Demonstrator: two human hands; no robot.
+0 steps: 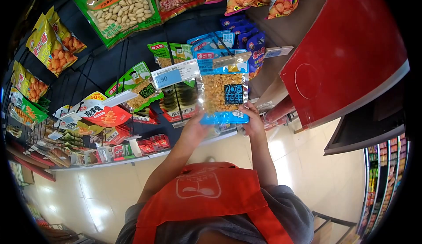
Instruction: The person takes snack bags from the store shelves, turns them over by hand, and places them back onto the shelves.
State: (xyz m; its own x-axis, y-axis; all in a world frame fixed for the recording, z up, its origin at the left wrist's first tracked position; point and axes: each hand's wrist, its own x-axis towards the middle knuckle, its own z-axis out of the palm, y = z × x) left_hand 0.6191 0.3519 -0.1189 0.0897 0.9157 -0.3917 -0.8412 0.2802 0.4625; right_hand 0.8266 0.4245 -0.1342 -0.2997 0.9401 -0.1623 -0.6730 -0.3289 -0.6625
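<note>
A blue-edged bag of peanuts (222, 92) with a clear window hangs in front of me, its top partly behind a price tag holder (231, 59). My right hand (252, 119) grips the bag's lower right corner, thumb on the front. At the lower left edge is my left hand (194, 127), smeared by motion; whether its fingers are closed on the bag cannot be made out. Similar blue bags (212, 39) hang behind. Just left are a green snack bag (165, 53) and a white price tag (175, 73).
Dark pegboard shelving carries a large pistachio bag (125, 11), yellow snack bags (50, 44), a red-and-white bag (104, 111) and purple bags (255, 46). Metal hooks and tags stick out toward me. A red panel (347, 55) stands at right. My red apron (202, 191) is below.
</note>
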